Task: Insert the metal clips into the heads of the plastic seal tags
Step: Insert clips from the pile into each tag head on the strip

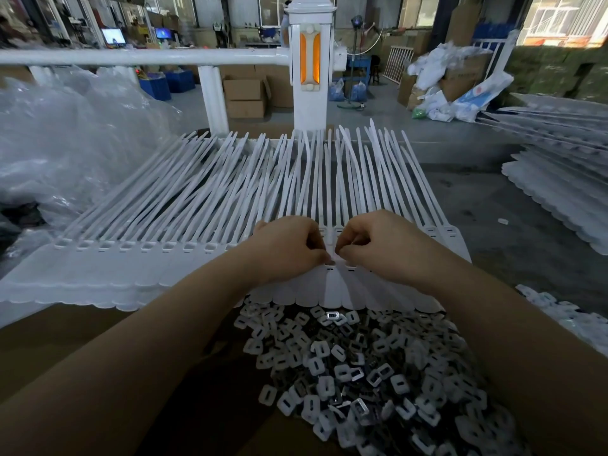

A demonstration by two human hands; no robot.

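White tags [210, 199] fanned across bench, left heads look empty. Your left hand [289, 248] and right hand [378, 245] pinch at one middle head [330, 255]; clip hidden. Clips [362, 373] heaped below, plenty left.

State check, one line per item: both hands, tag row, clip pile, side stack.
left hand: fingers curled, pinching at a tag head
right hand: fingers curled, pinching at the same tag head
seal tags: joined in a flat row, tails fanned away, heads toward the person
metal clips: loose heap below the row
tag stack: piled flat on the right, untouched
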